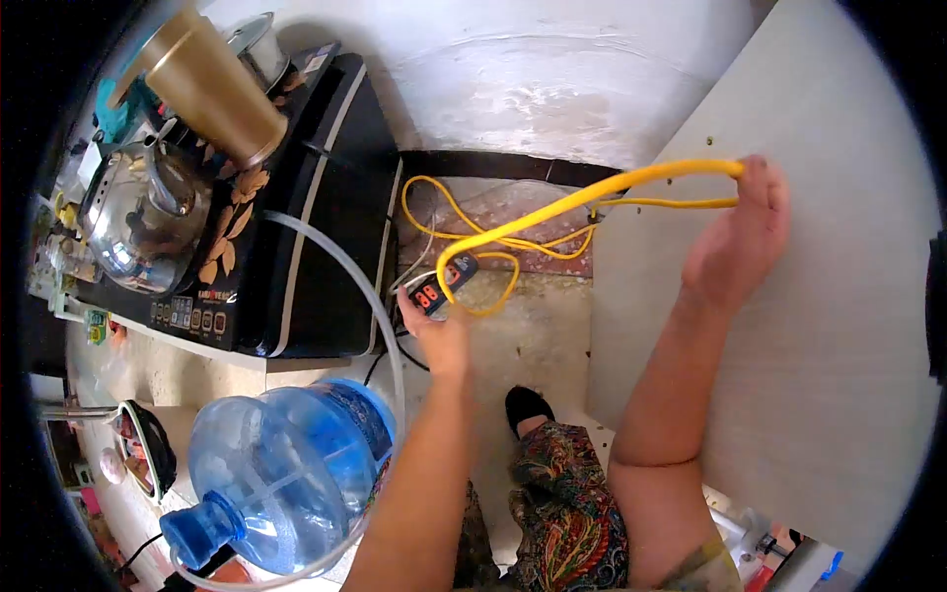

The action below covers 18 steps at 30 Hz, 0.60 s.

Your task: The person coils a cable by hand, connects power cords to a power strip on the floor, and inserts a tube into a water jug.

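We had our left hand [437, 333] closed on the power strip [427, 295], our right hand [740, 235] gripping the yellow cord [582, 198], which, being looped, could snag if tugged.

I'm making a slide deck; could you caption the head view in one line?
The right hand holds a looped yellow cord while the left hand holds a black power strip.

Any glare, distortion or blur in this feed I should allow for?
Head view: dark rounded vignette, wide-angle bending at the edges; head view: bright reflections on the shiny silver metal kettle; head view: small markings on the black, red-socketed power strip too fine to read; head view: thick yellow line clear, no heavy blur.
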### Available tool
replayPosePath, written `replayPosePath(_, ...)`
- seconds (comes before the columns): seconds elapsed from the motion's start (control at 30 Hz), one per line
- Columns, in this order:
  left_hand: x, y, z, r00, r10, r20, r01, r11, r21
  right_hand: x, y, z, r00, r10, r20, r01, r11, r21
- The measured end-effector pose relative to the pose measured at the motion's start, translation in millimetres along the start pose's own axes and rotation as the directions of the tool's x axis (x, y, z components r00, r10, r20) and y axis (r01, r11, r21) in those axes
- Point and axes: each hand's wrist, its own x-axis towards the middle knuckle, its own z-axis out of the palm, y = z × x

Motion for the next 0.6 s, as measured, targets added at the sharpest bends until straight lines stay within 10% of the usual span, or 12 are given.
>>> replayPosePath(0.03, 6.5, 1.6, -1.2, 0.988, 0.118, 0.097, -0.117, 0.993, -0.015, 1.0, -0.1, -1.9, 1.0, -0.008, -0.001, 0.008, 1.0, -0.005)
replayPosePath(0.13, 6.6, 7.8, 0.5, 0.893, -0.093, 0.44, 0.26, 0.905, -0.337, -0.8, -0.3, -2.4, 0.998, -0.055, -0.019, 0.054, 0.996, -0.068)
replayPosePath(0.33, -11.5, 19.9, -11.6, 0.872, -0.196, 0.448, 0.434, 0.732, -0.526, 1.4, 15.7, -3.8, 0.973, -0.162, 0.167, 0.169, 0.985, -0.026)
replayPosePath(0.6, -21.4, 88.6, -22.2, 0.955, -0.018, 0.296, 0.203, 0.767, -0.609, 5.6, 61.1, -19.0, 0.953, 0.165, 0.254, -0.279, 0.803, 0.526)
